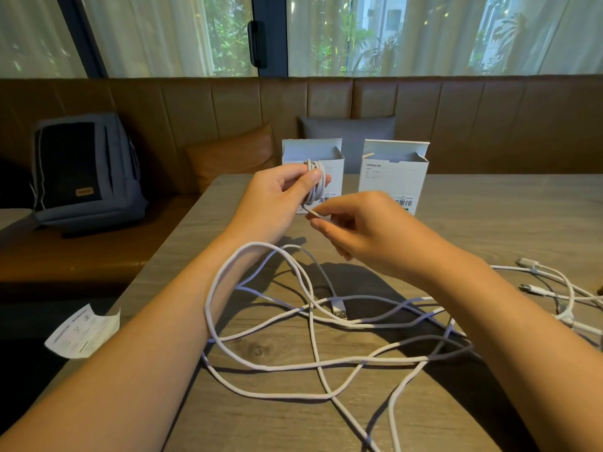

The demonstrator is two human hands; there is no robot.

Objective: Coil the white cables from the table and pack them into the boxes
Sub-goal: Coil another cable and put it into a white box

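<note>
Left hand point(287, 190) grip clamps the coil point(314, 184) to keep loops gathered; right hand point(368, 230) grip pinches the white cable point(261, 367), feeding slack from counter point(489, 216) centre.

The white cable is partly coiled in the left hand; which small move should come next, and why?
Probably the right hand should bring its pinched strand up and over for one more loop on the coil held in the left hand. The coil is small, much cable lies loose on the table, and both boxes stand open, waiting.
</note>
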